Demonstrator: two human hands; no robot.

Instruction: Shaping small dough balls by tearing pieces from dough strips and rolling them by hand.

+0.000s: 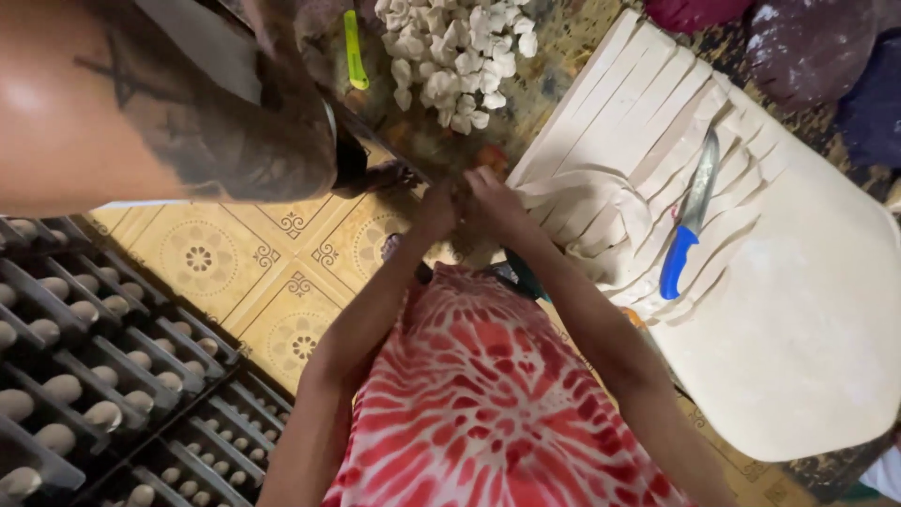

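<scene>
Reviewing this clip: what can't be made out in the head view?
- What the left hand and right hand pinch together: fingers cover it.
- Flat sheet of pale dough cut into strips: its right side is cut off by the frame edge.
- Another person's tattooed arm hides the top-left area.
- Dark racks of small dough balls: cropped at left and bottom edges.

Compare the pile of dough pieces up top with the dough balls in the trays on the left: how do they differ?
The pile of dough pieces is heaped loose on the table, while the dough balls sit spaced apart in rows of dark trays. The pile's pieces look knotted and irregular; the dough balls are smooth and rounded. The pile looks whiter; the balls look tan in the shade. Both are small portions of pale dough.
</scene>
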